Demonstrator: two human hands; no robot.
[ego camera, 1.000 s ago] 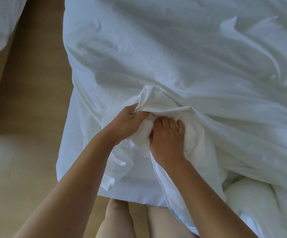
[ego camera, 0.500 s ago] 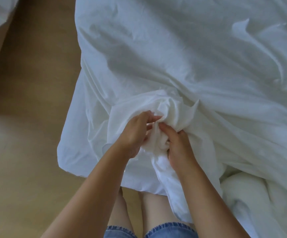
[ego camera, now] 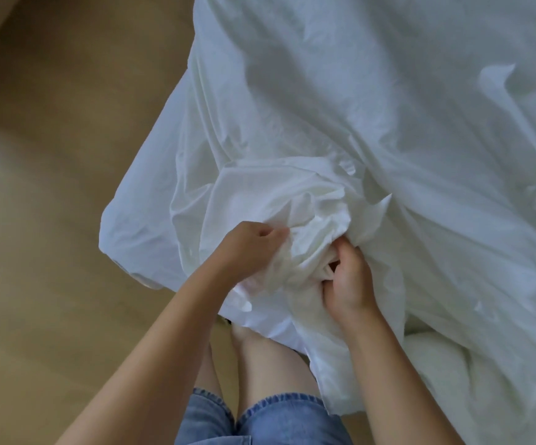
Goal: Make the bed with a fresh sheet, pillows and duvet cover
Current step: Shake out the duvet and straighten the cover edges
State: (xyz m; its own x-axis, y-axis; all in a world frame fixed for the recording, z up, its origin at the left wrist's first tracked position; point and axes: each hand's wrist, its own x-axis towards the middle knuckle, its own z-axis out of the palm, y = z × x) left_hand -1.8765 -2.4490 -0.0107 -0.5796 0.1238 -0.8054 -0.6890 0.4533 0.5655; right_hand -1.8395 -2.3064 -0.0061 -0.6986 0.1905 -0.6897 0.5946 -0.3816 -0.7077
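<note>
Bunching of white cloth is noted between both hands: the left hand (ego camera: 250, 248) is curled, fingertips pinching a fold of the duvet cover (ego camera: 356, 123); the right hand (ego camera: 348, 281) is closed round a gathered wad just beside it. The cover is spread beyond and right of the hands, its edge hanging toward the wooden floor (ego camera: 51, 220) left of the left hand. A creamier padded mass, judged the duvet (ego camera: 436, 358), is glimpsed right of the right forearm. Risk judged: only the outer layer may be caught, so the inner corner could slip free once pulled; the slack hem could be dragged across the floor.
</note>
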